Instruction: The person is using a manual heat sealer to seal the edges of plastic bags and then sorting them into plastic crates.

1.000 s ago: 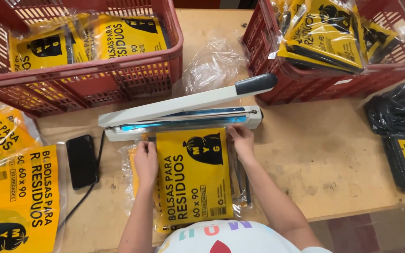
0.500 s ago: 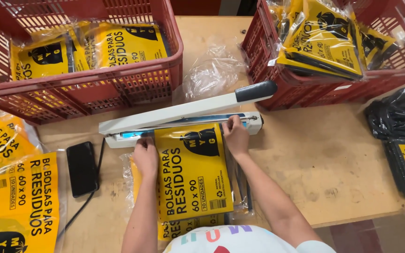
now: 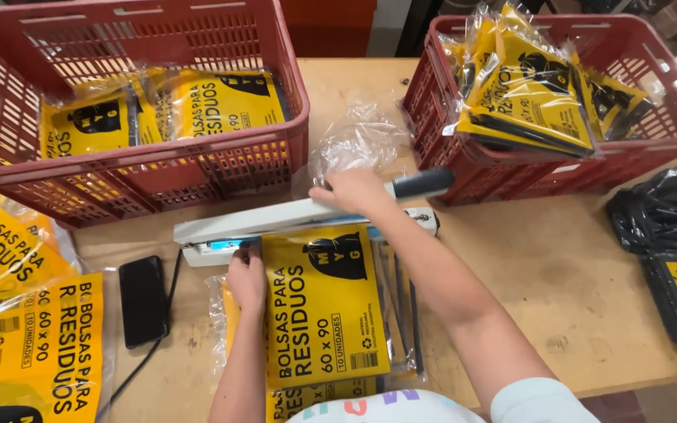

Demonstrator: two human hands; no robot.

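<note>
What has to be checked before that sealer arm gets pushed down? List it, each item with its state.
1. Right hand has a grip on the sealer arm, just short of the black handle: ok.
2. Left hand pins the yellow packet at its top left corner: ok.
3. Packet's top edge reaches under the arm: ok.
4. Edge lies straight across the sealing strip: cannot tell, hidden.
5. Left fingertips clear of the arm: cannot tell, they sit right at it.
6. Phone apart from the packet: ok.

Bare forearms, white short-sleeved top, colourful printed lettering on chest
</note>
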